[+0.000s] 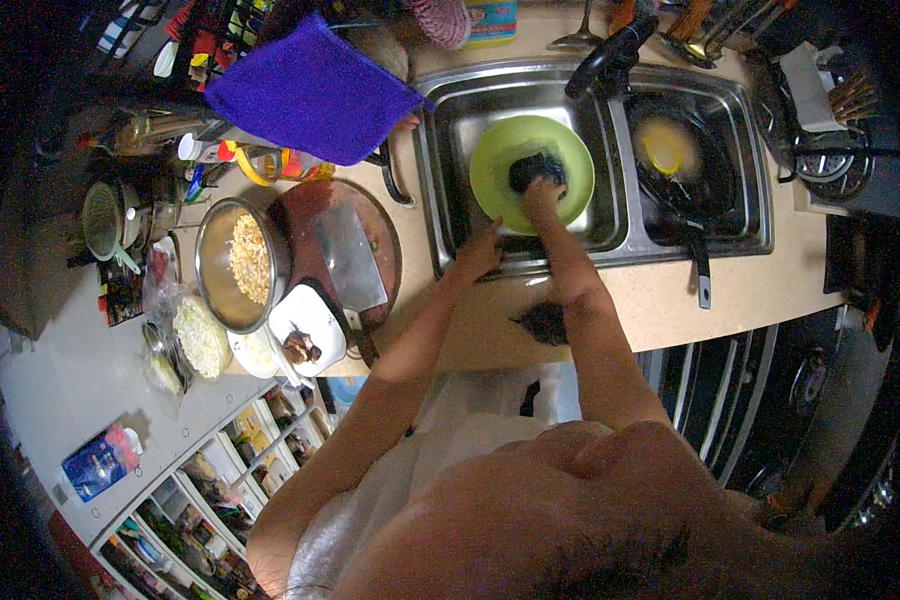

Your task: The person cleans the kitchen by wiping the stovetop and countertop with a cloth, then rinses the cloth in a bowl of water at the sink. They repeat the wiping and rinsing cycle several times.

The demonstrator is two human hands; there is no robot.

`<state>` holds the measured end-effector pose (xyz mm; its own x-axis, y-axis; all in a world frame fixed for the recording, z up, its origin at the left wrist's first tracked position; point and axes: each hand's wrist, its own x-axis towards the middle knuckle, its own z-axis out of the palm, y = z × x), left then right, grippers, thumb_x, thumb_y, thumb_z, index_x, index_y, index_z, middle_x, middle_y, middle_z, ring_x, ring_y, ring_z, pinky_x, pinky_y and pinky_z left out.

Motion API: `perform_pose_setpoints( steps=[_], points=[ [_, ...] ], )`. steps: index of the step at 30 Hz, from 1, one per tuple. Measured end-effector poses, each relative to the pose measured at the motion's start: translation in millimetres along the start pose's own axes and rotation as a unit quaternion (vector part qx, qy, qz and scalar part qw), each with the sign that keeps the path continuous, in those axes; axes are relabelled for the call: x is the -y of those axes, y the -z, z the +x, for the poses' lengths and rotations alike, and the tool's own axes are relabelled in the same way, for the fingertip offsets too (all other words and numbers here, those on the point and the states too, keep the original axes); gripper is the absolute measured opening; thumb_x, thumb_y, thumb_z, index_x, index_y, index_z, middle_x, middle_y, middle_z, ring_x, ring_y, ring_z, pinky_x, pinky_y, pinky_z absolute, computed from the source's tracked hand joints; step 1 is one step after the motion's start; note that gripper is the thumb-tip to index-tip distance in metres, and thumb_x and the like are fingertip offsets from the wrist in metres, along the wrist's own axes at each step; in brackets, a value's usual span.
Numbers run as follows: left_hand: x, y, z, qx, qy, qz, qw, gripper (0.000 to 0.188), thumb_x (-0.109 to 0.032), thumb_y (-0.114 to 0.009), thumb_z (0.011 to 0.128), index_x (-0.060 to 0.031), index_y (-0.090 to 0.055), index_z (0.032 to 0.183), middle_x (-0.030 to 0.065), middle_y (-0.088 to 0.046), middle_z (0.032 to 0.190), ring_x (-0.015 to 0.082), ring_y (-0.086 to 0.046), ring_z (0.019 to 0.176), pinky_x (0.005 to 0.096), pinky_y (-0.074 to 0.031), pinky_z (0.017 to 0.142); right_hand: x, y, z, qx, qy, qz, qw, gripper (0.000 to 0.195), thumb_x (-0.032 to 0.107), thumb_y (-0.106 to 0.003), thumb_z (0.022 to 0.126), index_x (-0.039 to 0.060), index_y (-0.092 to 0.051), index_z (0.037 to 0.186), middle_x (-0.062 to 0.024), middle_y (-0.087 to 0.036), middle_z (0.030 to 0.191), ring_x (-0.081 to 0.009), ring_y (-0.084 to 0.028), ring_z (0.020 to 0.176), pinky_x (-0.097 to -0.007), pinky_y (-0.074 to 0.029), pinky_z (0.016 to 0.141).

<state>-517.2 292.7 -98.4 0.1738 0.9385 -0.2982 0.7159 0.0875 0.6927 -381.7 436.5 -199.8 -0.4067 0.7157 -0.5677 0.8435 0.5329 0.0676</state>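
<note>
A light green bowl (487, 176) stands in the left basin (450, 135) of a stainless steel double sink. My right hand (544, 199) reaches into it, its fingers closed on a dark clump (532, 171) whose kind I cannot tell. Cloudy dark water or residue seems to surround the clump. At the bowl's near left rim is my left hand (481, 251), with a fingertip at the edge. Whether it grips the rim is unclear. A black faucet (607, 56) reaches over the sink from behind.
Right of the bowl, a black frying pan (720, 187) fills the other basin, its handle over the counter. To the left, a cleaver (349, 255) rests on a round cutting board (300, 202), beside a steel bowl (214, 285) and white dish (322, 319). A purple cloth (315, 97) hangs behind.
</note>
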Motion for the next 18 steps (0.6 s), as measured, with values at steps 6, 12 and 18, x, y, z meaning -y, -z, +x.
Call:
perform_pose_setpoints(
  steps=[6, 12, 18],
  points=[
    [19, -20, 1, 0.012, -0.007, -0.037, 0.999, 0.042, -0.007, -0.055, 0.080, -0.0034, -0.052, 0.122, 0.0140, -0.039, 0.139, 0.0336, -0.057, 0.101, 0.0422, -0.047, 0.086, -14, 14, 10, -0.068, 0.088, 0.186, 0.976, 0.068, 0.041, -0.065, 0.074, 0.0091, -0.042, 0.130, -0.0180, -0.057, 0.116, -0.0335, -0.057, 0.104, -0.0572, -0.042, 0.083],
    [-34, 14, 18, 0.016, -0.001, -0.010, 1.000, 0.031, -0.007, -0.056, 0.080, -0.0001, -0.060, 0.109, 0.0130, -0.039, 0.139, 0.0314, -0.058, 0.102, 0.0411, -0.048, 0.086, -18, 0, 22, -0.128, 0.046, 0.199, 0.970, 0.049, 0.032, -0.064, 0.074, 0.0016, -0.049, 0.109, -0.0177, -0.065, 0.097, -0.0297, -0.064, 0.092, -0.0463, -0.048, 0.079],
    [8, 4, 0, 0.033, -0.020, 0.042, 0.998, 0.055, -0.008, -0.056, 0.082, -0.0079, -0.039, 0.135, 0.0144, -0.051, 0.127, 0.0292, -0.058, 0.103, 0.0387, -0.048, 0.088, -38, 40, 16, -0.031, -0.025, 0.161, 0.986, 0.034, 0.029, -0.057, 0.078, 0.0057, -0.060, 0.104, -0.0139, -0.066, 0.095, -0.0312, -0.064, 0.087, -0.0437, -0.049, 0.076]
  ],
)
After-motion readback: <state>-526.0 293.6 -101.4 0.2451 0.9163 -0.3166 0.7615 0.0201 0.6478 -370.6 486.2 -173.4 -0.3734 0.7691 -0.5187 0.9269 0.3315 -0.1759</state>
